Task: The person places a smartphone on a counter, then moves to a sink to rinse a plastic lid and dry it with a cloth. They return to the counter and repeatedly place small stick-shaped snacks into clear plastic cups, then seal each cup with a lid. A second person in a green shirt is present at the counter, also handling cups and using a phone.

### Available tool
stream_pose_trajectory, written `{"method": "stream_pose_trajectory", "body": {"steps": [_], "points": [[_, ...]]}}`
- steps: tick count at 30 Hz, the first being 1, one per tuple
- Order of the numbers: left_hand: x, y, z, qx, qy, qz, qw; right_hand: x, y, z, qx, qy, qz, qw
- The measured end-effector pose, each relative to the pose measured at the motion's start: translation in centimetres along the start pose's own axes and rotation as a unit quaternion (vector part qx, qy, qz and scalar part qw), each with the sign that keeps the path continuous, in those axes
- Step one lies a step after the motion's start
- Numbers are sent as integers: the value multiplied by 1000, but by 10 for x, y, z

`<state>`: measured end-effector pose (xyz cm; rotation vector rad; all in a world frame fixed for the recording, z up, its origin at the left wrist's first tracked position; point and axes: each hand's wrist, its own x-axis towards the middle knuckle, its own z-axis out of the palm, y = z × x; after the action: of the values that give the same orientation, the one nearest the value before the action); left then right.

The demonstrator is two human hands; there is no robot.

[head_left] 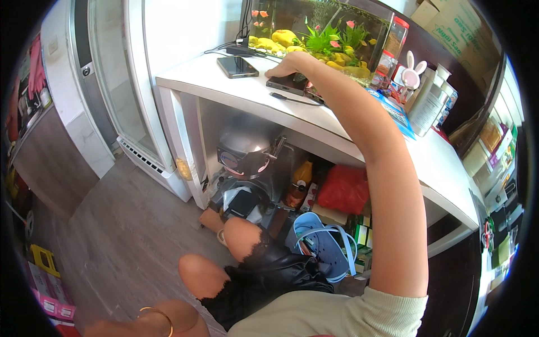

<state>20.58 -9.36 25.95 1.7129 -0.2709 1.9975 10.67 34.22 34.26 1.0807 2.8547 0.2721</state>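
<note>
On a white desk [193, 73] at twelve o'clock, a slim, dark, squared-off box [286, 85] lies flat, probably for steadiness, beneath the right hand [287, 64], whose fingertips are hidden, any grip unclear. Ten o'clock from it rests a phone [238, 67]. The left hand [109, 328] is too blurred to tell.

Right hand [285, 64] reaching over a black box [287, 84] on a white worktop [193, 73] | dark phone [237, 67] lying to the left | fish tank [283, 17] standing behind | blue basket [331, 263] sitting below worktop level
</note>
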Motion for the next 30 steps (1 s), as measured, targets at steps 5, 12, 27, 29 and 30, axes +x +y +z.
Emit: {"method": "stream_pose_trajectory", "body": {"steps": [5, 12, 27, 29, 30], "points": [[-57, 19, -15, 59, 139, 33, 988, -6, 1, 1, 134, 6, 52, 990], [-98, 21, -82, 43, 211, -13, 976, 9, 45, 5, 511, -37, -55, 857], [-80, -47, -151, 120, 426, 26, 896, -116, -172, 4, 774, 63, -357, 519], [-86, -37, -157, 188, 456, 65, 867, -139, -212, 43, 823, -67, -387, 410], [-89, -37, -159, 195, 472, 66, 857, -148, -220, 63, 830, -78, -356, 422]]}}
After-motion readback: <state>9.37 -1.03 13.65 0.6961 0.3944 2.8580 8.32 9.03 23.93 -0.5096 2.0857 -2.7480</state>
